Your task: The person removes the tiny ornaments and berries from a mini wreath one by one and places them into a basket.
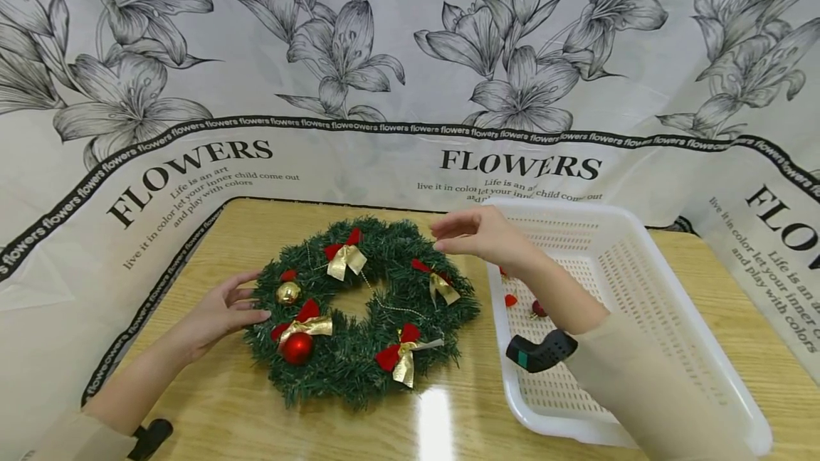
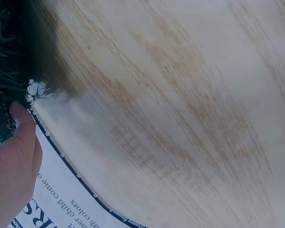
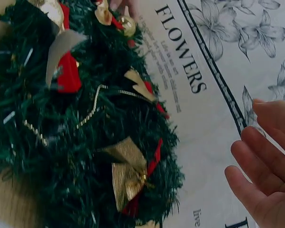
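Beige sleeve (image 1: 640, 390) of the right arm lies nearest to the camera, crossing above a white rectangular plastic basket (image 1: 669, 290). The right hand (image 1: 483, 233) is raised near the upper right edge of a round green artificial wreath (image 1: 359, 379), its fingers slightly bent, a little apart, holding nothing. This wreath lies on a yellowish wood-grain table (image 1: 205, 411), left of the basket, carrying red-and-gold ribbon bows (image 1: 404, 361) and a shiny red ball (image 1: 297, 348). The left hand (image 1: 221, 315) touches its left edge, thumb spread from the fingers.

Beige sleeves (image 1: 647, 383), black wristbands (image 1: 552, 351), one seemingly teal-marked.
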{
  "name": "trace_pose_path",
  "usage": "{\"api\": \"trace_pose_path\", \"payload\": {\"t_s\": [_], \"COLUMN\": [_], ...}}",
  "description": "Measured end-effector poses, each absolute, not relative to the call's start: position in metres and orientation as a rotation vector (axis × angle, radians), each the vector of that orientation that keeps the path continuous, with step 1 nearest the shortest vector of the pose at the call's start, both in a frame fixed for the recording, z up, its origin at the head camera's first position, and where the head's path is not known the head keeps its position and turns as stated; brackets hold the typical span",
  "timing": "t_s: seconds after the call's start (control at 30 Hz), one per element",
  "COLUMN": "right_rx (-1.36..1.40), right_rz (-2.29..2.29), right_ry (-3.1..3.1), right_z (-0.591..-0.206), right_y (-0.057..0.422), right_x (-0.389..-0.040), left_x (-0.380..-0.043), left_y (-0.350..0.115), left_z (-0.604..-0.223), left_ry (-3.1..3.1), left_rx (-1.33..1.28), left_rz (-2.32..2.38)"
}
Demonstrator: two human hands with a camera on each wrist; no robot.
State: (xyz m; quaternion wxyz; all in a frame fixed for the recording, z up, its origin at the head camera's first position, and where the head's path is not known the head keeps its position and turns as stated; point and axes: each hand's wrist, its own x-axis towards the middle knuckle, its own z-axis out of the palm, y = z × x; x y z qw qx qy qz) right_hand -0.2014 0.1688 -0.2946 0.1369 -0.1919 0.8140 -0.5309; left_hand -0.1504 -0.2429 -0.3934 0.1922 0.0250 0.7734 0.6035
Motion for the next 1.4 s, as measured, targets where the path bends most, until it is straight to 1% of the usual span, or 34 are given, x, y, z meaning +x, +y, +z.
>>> {"api": "trace_pose_path", "payload": {"t_s": [0.3, 0.7, 1.13, 1.4], "right_rx": [-0.73, -0.919, -1.005, -1.103], "right_rz": [-1.515, -1.53, -1.398, -1.293], "right_ry": [2.219, 2.043, 2.045, 2.066], "right_z": [-0.301, -0.314, -0.327, -0.333], "right_y": [0.119, 0.073, 0.041, 0.026], "right_x": [-0.19, -0.177, -0.165, -0.158], "left_x": [-0.151, -0.149, -0.149, -0.151], "left_y": [-0.243, -0.242, -0.241, -0.242], "left_z": [-0.393, -0.393, -0.394, -0.395], "left_ry": [2.171, 2.179, 2.177, 2.183], "left_rx": [0.062, 0.062, 0.058, 0.053], "left_rz": [1.696, 1.673, 1.679, 1.67]}}
